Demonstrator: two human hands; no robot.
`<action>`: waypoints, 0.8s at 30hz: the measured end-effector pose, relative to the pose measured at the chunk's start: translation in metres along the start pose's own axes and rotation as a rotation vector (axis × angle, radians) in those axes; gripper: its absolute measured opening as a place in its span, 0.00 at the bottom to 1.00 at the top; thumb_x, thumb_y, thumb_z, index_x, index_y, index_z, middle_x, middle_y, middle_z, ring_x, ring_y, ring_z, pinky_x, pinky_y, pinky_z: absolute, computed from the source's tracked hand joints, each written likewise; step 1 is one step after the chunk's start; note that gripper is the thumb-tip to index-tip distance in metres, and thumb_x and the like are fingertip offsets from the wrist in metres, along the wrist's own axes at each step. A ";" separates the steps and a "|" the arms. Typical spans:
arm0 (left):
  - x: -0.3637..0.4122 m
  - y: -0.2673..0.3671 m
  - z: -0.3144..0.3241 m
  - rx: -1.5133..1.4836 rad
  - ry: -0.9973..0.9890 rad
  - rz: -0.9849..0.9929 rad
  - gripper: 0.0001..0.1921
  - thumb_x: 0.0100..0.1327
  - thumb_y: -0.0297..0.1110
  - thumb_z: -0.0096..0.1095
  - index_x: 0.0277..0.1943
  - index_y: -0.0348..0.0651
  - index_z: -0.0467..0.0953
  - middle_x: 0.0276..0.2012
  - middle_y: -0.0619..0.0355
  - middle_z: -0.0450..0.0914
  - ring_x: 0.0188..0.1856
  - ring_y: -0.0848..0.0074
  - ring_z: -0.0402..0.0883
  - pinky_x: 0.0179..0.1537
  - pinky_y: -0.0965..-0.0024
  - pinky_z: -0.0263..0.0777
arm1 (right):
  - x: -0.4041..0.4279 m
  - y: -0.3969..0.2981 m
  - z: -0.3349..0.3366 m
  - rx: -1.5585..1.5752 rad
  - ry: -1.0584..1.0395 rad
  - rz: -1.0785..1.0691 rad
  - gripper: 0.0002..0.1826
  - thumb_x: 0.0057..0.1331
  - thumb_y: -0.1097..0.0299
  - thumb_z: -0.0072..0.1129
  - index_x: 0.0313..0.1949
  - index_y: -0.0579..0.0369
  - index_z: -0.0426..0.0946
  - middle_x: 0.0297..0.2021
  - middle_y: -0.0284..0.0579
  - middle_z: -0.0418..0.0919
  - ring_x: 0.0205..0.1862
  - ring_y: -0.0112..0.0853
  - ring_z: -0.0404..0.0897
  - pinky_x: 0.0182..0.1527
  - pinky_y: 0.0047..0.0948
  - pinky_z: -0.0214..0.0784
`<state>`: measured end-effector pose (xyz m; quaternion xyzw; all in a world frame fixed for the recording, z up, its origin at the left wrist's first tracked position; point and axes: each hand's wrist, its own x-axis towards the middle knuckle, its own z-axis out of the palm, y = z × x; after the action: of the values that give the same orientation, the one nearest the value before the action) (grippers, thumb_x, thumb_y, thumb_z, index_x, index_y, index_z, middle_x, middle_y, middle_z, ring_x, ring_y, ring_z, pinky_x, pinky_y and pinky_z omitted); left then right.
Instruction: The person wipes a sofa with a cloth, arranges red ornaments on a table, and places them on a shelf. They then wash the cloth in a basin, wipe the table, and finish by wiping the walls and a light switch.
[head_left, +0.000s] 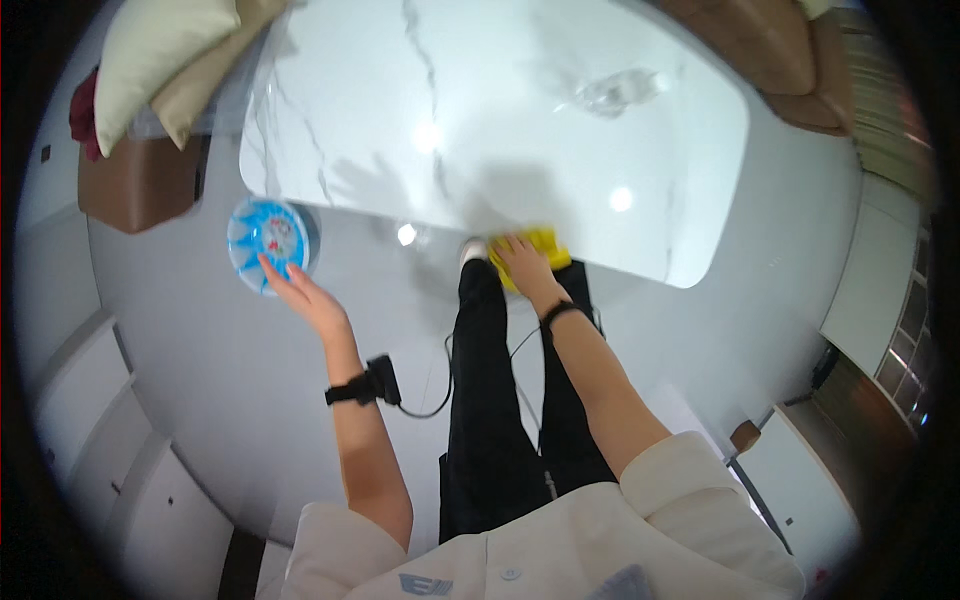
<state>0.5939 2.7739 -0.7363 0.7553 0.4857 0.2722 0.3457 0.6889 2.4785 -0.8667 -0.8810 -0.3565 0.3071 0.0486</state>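
Under my right hand (526, 268) is a yellow cloth (551, 244), bunched at the near edge of a white marble-patterned table (360, 97). The fingers rest over the cloth; whether they grip it tightly is hard to see. My left hand (311, 300) holds nothing, its fingers apart. It hovers at the near side of a round blue-and-white basin (259, 232) with a printed pattern, and its fingertips overlap the rim in the picture. The basin seems to stand on the floor, left of the table's corner.
A clear, shiny object (619, 91), perhaps glass or plastic, lies towards the table's far right. Cushions (161, 64) and a brown seat (139, 184) stand at the far left, a brown sofa (750, 45) at the far right. White cabinets (176, 495) line the lower left.
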 end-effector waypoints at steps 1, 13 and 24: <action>0.006 0.014 -0.005 -0.015 -0.017 0.025 0.26 0.70 0.37 0.37 0.66 0.31 0.48 0.65 0.43 0.51 0.67 0.59 0.51 0.65 0.62 0.44 | -0.017 0.016 -0.009 0.101 -0.131 0.123 0.20 0.61 0.68 0.46 0.54 0.43 0.67 0.52 0.42 0.67 0.53 0.39 0.68 0.50 0.45 0.66; -0.131 0.174 -0.009 -0.037 -0.301 0.415 0.25 0.69 0.35 0.39 0.64 0.31 0.52 0.64 0.44 0.55 0.66 0.59 0.53 0.65 0.62 0.45 | -0.418 0.228 -0.154 1.058 0.711 0.792 0.27 0.55 0.75 0.49 0.57 0.59 0.65 0.51 0.50 0.71 0.54 0.39 0.71 0.56 0.31 0.63; -0.432 0.365 0.107 -0.086 -0.838 0.965 0.26 0.68 0.39 0.37 0.65 0.35 0.51 0.65 0.46 0.54 0.67 0.57 0.52 0.66 0.54 0.35 | -0.793 0.166 -0.024 2.003 2.229 0.570 0.21 0.64 0.61 0.39 0.53 0.58 0.67 0.48 0.44 0.73 0.50 0.35 0.73 0.52 0.35 0.67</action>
<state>0.7086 2.2425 -0.5475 0.9168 -0.0967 0.0983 0.3748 0.3602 1.8369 -0.4966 -0.2991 0.3851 -0.3862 0.7830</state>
